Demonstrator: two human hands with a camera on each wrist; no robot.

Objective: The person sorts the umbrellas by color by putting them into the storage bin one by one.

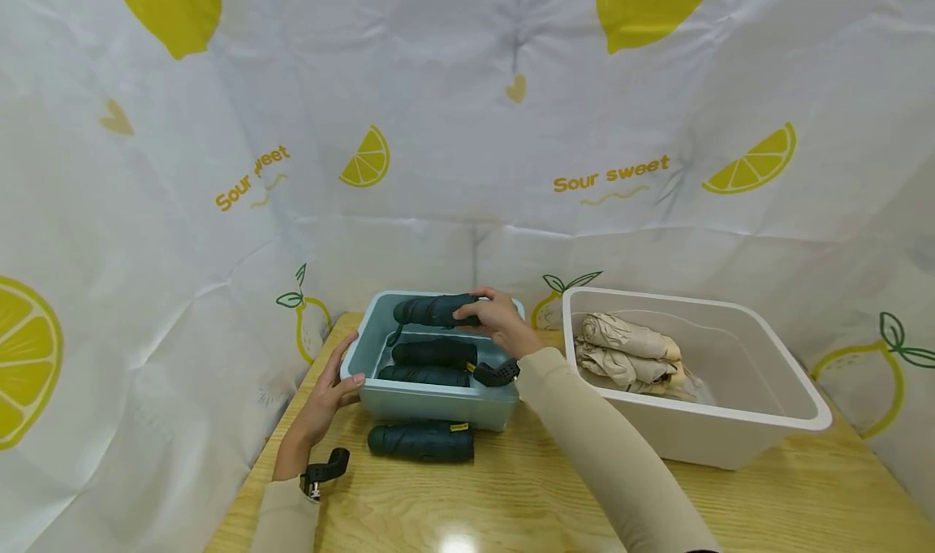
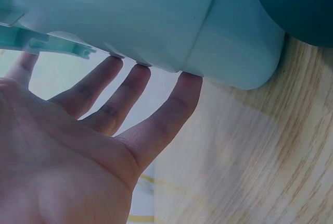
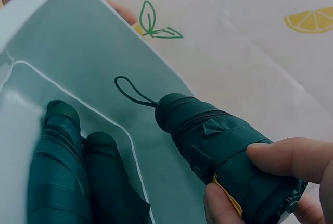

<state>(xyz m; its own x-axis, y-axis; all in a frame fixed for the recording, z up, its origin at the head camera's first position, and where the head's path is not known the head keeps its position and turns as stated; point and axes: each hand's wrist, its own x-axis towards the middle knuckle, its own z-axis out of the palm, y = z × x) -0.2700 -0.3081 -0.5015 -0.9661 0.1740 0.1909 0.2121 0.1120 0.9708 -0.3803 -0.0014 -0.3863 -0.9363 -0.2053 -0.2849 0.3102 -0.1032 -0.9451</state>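
My right hand [image 1: 500,319] grips one end of a dark green folded umbrella [image 1: 433,310], thumb on one side and fingers on the other. A cord loop [image 3: 132,91] hangs from the umbrella's far end. It is held over the back of a light blue bin [image 1: 438,399], in which two more dark folded umbrellas lie side by side. Against the bin's left side rests my left hand [image 1: 329,386]; in the left wrist view its extended fingertips [image 2: 190,83] touch the outer wall. Another folded umbrella [image 1: 421,442] lies on the table just in front of the bin.
To the right stands a larger white bin [image 1: 701,439] with several rolled beige fabric bundles [image 1: 628,350] at its left end. Both bins stand on a wooden table [image 1: 526,504]. A lemon-printed white sheet [image 1: 453,171] hangs close behind and at the sides.
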